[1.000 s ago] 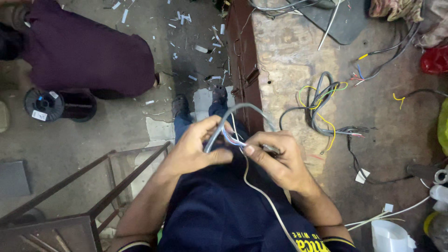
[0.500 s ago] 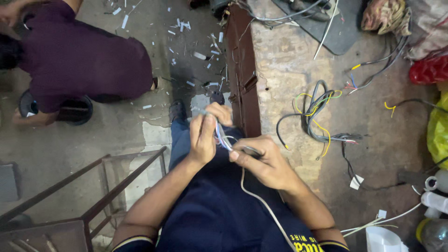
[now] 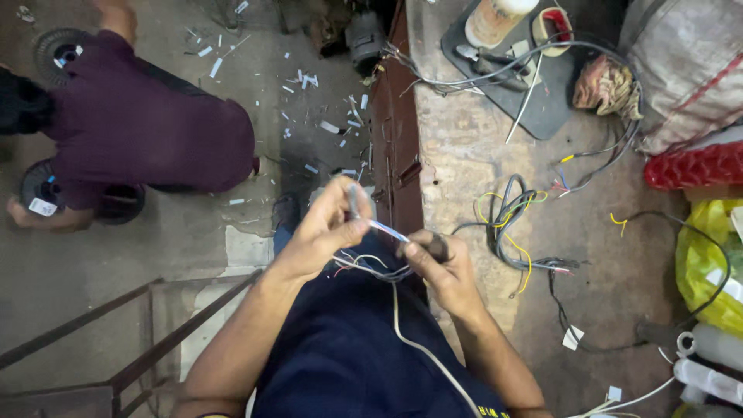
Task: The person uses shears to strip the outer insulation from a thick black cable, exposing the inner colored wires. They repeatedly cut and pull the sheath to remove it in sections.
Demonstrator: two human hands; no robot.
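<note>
**Holding a stripped cable over my lap**

Gripping the grey cable (image 3: 354,203) between thumb and fingers, my left hand (image 3: 325,228) was closed around its upright end, just above my knees. My right hand (image 3: 441,267) was closed too, pinching a small dark tool (image 3: 435,248) whose exact kind I could not tell. Between the two hands ran a short pale-blue stretch of wire (image 3: 387,230), and below it a loose bunch of thin inner wires (image 3: 371,267) hung, touching both hands. A white cord (image 3: 406,337) dropped from that bunch down across my dark blue trousers (image 3: 340,348).

On the concrete ledge (image 3: 464,155) to my right lay a tangle of grey and yellow wires (image 3: 511,224), well apart from my hands. Farther up sat a dark tray (image 3: 542,116) with a pale container (image 3: 495,19). Left of me, another person in a maroon shirt (image 3: 155,131) bent over the floor, near a black wire spool (image 3: 46,193). White scraps (image 3: 309,81) littered the floor between us.
</note>
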